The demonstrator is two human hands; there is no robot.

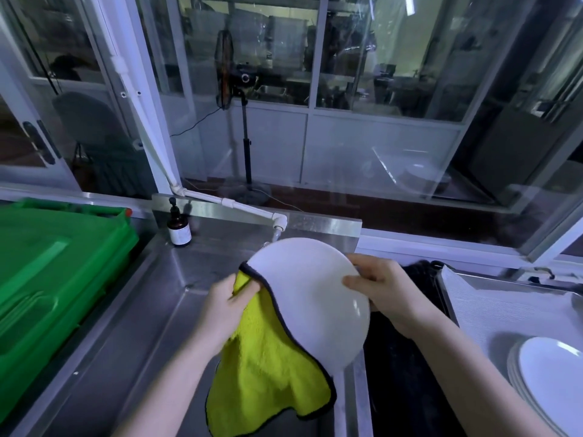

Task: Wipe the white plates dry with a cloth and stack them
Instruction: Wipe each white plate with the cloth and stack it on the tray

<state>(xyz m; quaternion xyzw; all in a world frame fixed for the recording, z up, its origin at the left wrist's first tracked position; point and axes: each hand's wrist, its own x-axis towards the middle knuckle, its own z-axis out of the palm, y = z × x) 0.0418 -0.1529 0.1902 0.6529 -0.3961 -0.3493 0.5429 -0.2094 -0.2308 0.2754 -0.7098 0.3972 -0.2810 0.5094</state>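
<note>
A green plastic bin (47,279) fills the far left, well to the left of the fingers. A brown pump bottle (179,228) stands on the rim of a steel sink (126,310), beyond the left fingers. A white pipe tap (279,223) ends just past the plate's far edge.

The left hand (224,310) is over the sink. Its fingers (243,298) are curled tight, bunching a yellow cloth (268,357) with a dark border. From those fingers the cloth drapes over the lower left part of a white plate (309,294) and hangs loose below it.

The plate is held tilted in the air between the two hands, above the sink. The right hand (388,294) pinches the plate's right rim. The thumb lies on the near face. One fingertip shows over the upper edge, and the other fingers are hidden behind the plate.

Down and to the right, well apart from the right fingers, a stack of white plates (549,383) sits on a metal tray (473,298).
</note>
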